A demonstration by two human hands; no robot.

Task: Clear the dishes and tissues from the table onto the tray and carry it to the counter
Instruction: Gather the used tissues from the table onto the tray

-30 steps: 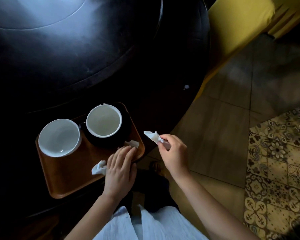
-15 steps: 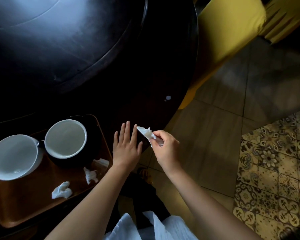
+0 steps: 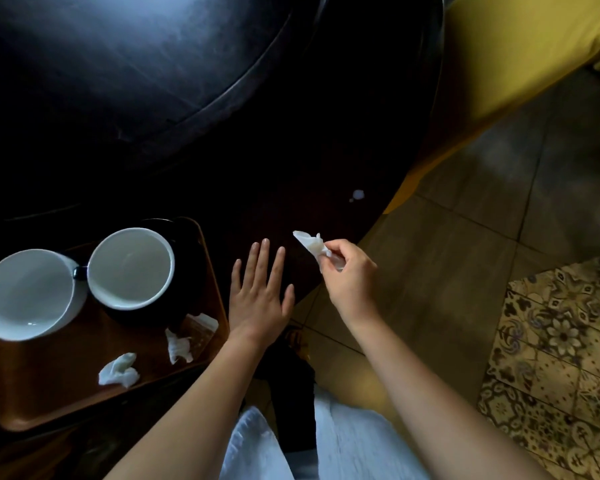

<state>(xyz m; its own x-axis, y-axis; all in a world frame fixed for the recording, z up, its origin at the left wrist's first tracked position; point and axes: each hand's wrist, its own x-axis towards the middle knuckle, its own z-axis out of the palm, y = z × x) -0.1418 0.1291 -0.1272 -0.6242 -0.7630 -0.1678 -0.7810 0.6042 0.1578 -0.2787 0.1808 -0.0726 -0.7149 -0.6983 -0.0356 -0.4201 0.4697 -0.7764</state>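
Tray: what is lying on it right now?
On the tray stand two empty white cups, the right one on a dark saucer, plus three crumpled tissues. Whatever lies beneath the cups is hidden.

Your view is dim. Soft glare pools on the dark table [image 3: 125, 64] at upper left; its near side sinks to black. The hands and white cups [image 3: 130, 268] catch light. Wide-angle bending at edges, slight softness throughout.
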